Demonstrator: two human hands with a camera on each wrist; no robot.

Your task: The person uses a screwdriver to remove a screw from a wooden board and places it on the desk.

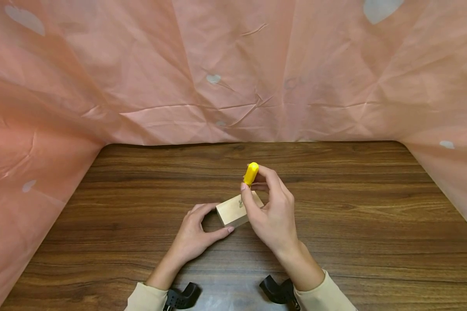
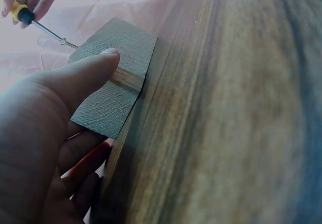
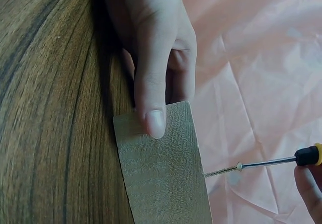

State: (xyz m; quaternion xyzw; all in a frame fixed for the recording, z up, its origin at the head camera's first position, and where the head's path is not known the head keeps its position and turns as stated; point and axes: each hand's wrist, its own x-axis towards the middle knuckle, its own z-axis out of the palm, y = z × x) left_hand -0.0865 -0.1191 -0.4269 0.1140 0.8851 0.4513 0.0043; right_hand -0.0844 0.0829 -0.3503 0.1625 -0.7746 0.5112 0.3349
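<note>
A pale wooden block (image 1: 230, 211) sits on the table, steadied by my left hand (image 1: 193, 235). The left thumb presses its near side, with the fingers at its left end and far side. In my right hand (image 1: 275, 214), thumb and fingertips pinch the yellow handle of a screwdriver (image 1: 251, 173), tilted slightly above the block. From both wrists I see a screw (image 3: 223, 171) standing in the block's top face, much of its thread exposed. The screwdriver's tip meets the screw's head, in line with it.
The brown wood-grain table (image 1: 354, 216) spreads around both hands. A pink cloth (image 1: 225, 65) with pale hearts hangs behind it and along both sides. Black wrist mounts (image 1: 182, 297) show near the front edge.
</note>
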